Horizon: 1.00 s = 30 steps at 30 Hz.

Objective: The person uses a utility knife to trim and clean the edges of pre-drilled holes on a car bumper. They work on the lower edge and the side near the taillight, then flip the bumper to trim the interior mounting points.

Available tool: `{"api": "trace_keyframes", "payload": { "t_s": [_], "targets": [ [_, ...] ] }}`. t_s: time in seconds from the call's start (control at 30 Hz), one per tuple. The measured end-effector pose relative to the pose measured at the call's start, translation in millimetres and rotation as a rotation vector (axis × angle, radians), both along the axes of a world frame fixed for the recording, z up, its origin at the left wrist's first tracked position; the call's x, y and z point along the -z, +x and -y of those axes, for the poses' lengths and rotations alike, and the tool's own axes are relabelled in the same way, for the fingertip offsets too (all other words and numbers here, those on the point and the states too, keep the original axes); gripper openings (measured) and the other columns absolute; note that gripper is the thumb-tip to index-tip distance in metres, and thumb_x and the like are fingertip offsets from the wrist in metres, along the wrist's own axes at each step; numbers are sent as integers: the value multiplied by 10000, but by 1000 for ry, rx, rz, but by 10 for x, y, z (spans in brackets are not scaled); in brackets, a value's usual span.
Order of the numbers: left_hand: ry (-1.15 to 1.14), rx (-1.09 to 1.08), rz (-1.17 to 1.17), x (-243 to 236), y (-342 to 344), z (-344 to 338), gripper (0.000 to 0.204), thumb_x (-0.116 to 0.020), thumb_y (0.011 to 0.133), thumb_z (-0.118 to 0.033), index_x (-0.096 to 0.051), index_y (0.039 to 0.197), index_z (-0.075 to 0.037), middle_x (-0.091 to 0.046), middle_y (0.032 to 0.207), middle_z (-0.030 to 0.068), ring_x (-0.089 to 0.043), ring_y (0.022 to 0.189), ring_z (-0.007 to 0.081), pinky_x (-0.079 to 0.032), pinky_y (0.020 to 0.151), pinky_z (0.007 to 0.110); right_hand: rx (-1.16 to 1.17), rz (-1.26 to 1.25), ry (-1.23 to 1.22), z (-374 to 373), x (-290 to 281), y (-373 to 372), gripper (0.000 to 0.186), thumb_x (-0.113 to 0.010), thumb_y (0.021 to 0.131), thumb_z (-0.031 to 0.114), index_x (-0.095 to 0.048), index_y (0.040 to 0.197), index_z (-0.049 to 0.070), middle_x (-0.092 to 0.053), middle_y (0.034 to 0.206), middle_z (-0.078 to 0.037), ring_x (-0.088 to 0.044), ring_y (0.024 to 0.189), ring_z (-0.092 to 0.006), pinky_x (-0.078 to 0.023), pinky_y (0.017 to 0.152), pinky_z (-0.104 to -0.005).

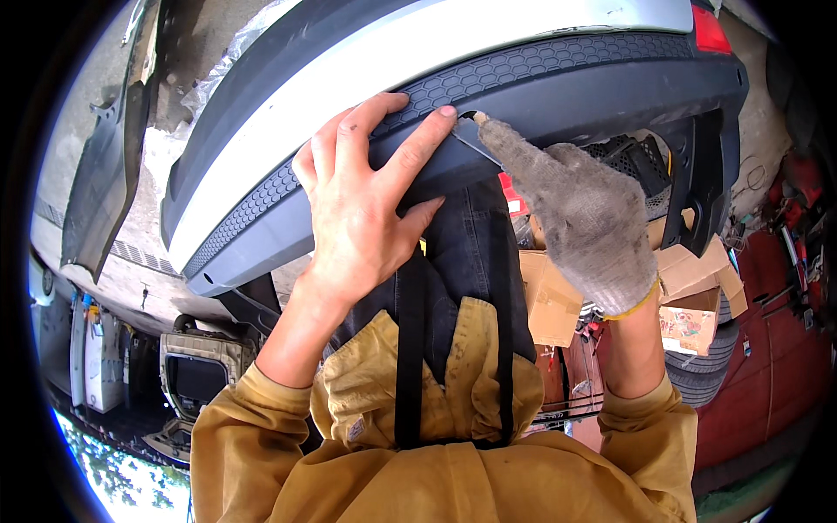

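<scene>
Curved, honeycomb-textured plastic bumper (488, 83) at twelve o'clock; your bare left hand (359, 187) rests spread on it; your knit-gloved right hand (586, 205), grip impossible to tell, hides its lower edge; cardboard boxes (549, 301) near three o'clock

Bumper (602, 109): lower face looks like dark matt plastic, mostly smooth. Honeycomb strip (540, 68) is matt and textured; white band (514, 28) reads smooth, glossy. Red lens (711, 31): shiny plastic. Glove (597, 209) is rough knitted cloth. Jacket (453, 484): matt woven cloth. Box (549, 301) is matt cardboard; film (235, 61), crinkled shiny plastic.
</scene>
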<state>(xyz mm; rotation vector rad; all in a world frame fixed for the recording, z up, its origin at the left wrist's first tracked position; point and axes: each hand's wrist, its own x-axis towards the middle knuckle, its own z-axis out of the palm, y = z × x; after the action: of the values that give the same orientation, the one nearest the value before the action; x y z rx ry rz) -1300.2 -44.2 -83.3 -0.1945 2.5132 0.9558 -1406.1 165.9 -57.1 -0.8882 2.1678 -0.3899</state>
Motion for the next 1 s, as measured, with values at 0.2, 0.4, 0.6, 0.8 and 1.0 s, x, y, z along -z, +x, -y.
{"api": "trace_keyframes", "payload": {
  "t_s": [0.2, 0.4, 0.6, 0.8, 1.0],
  "targets": [
    [21, 20, -19, -5, 33, 17, 835, -925, 650, -138, -626, 1421, -253, -498, 1439, 117, -450, 1303, 341, -323, 1092, 497, 2, 47, -33, -75, 49, -9, 644, -709, 816, 39, -611, 1443, 147, -718, 1021, -106, -656, 718, -227, -580, 640, -341],
    [72, -69, -84, -12, 21, 5, 548, -884, 732, -157, -723, 1256, -166, -562, 1339, 128, -485, 1256, 345, -359, 1067, 482, 472, 125, -264, -249, 66, 219, 462, -698, 931, 59, -630, 1387, 94, -698, 900, -105, -674, 725, -168, -552, 629, -286],
    [56, -213, -192, 72, -100, -195, 277, -837, 788, -74, -764, 1055, -87, -641, 1128, 101, -571, 1101, 301, -444, 964, 417, 1293, 722, 0, -208, -422, 504, 355, -632, 999, 91, -565, 1338, 9, -659, 974, -92, -669, 852, -123, -569, 715, -278],
    [97, -325, -254, 170, -91, -325, 192, -803, 779, -48, -735, 952, -93, -607, 1005, 46, -550, 966, 257, -381, 858, 393, 1617, 1110, -320, -217, -490, 780, 450, -658, 984, 107, -490, 1389, 6, -649, 1137, -137, -703, 885, -188, -588, 724, -305],
    [137, -278, -213, 17, -10, -388, 167, -817, 764, -36, -709, 889, -60, -600, 992, 69, -563, 1001, 279, -411, 901, 406, 1547, 1087, -407, -247, -453, 758, 504, -625, 1024, 195, -456, 1464, 16, -679, 1012, -109, -685, 816, -161, -544, 681, -277]
  ]
}}
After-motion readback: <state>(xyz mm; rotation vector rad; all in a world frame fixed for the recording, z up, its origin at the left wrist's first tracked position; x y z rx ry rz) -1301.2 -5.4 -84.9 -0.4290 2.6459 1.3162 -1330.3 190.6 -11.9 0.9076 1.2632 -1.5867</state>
